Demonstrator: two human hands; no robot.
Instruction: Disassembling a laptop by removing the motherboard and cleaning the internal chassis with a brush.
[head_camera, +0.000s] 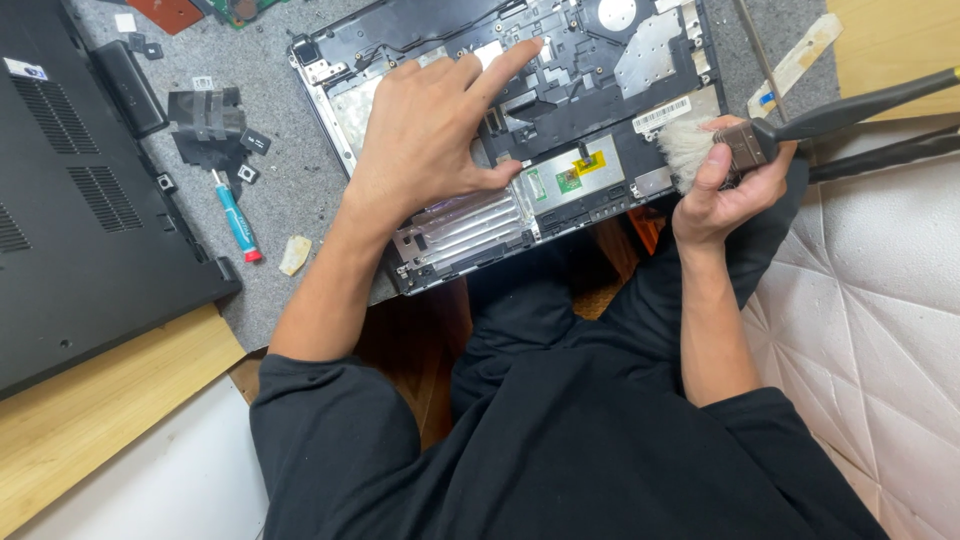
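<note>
1. The left hand lies flat, palm down, on the opened laptop chassis. Its fingers are spread, the forefinger stretched toward the top edge and the thumb pointing across to the green circuit piece.
2. The chassis is a black plastic shell with dull silver metal plates and ribbed brackets. It sits on the grey felt mat, its near edge overhanging the person's lap.
3. The right hand is closed round a brush, thumb on top of the brown metal ferrule. The pale, soft bristles touch the chassis's right edge; the long black handle runs off to the right.
4. On the mat to the left lies a small screwdriver with a teal grip and red tip, beside a pale scrap and some black plastic bits.
5. Far left, a broad black bottom cover with slotted vents rests partly on the light wooden table.
6. To the right is a white quilted surface with raised diamond seams.
</note>
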